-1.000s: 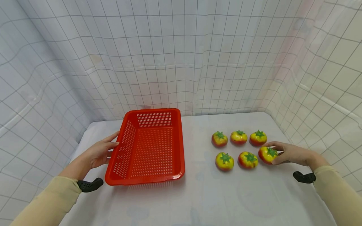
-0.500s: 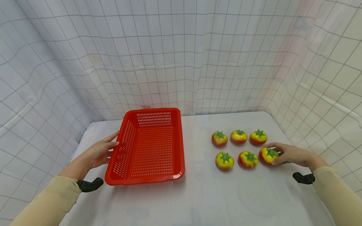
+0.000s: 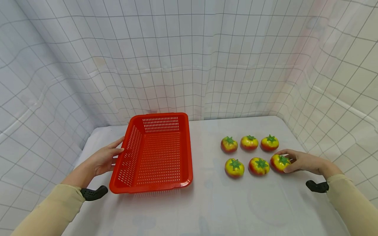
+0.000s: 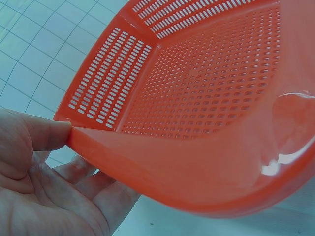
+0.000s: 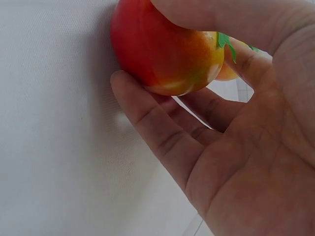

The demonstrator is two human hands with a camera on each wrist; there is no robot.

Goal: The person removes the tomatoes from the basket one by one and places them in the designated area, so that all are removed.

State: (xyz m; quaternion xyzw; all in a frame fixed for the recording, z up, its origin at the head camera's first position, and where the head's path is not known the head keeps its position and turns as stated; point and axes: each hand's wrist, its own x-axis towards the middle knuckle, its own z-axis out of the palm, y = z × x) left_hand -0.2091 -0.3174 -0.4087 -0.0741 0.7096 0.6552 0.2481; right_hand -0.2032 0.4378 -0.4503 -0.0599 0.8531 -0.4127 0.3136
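Observation:
On the left of the head view lies a red perforated plastic basket, with no fruit in it. My left hand holds its left rim; the left wrist view shows the thumb on top of the rim and the other fingers below it. At the right, my right hand grips a yellow-and-red tomato with a green star-shaped leaf top. In the right wrist view, thumb and fingers lie around this tomato, low by the white surface.
Several similar tomatoes stand in two rows: three behind, including the back right one, and two in front, beside the held one, including the front left one. White cloth covers the table. Checked curtains enclose the back and sides.
The right hand and its tomato have shifted very slightly to the right since the first frame. The left hand and the basket stay in place.

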